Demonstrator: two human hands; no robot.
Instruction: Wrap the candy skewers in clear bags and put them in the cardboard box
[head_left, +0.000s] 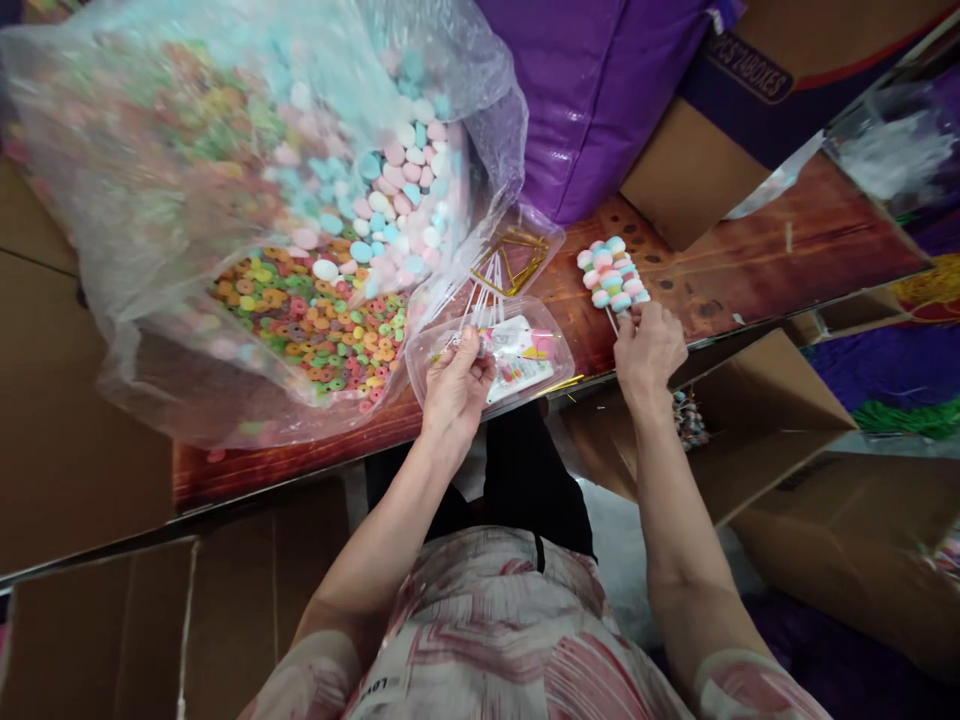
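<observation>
Our right hand (651,345) has its curled fingers against the near edge of the flat cluster of pink, white and blue candies on thin white sticks (611,275), which lies just beyond it on the red-brown wood-patterned bench (720,275). We cannot tell whether this grip pinches the sticks or only rests there. Our left hand (457,380) bends over the shallow clear plastic tray (562,375), thumb and forefinger drawn together beside the clear packets with pink and yellow print (529,350); we cannot tell whether that grip grasps one.

We judge the threading done on the cluster by the right hand, with no wrapping visible over it. Just beyond the left hand, bare white plastic sticks (491,280) and thin gold ties (529,260) look unused. Left of that hand, the big clear plastic bag (127,310) holds many loose pastel oval candies (390,190) and small multicoloured candy rings (322,340), so much seems left.

The fingers hide the sticks' lower ends, glare blurs the packets, and cloudy plastic veils the bag's far side. Under the right wrist, the forearm partly covers the small multicoloured pieces (688,418) in an open brown cardboard box (765,410); we cannot make them out.
</observation>
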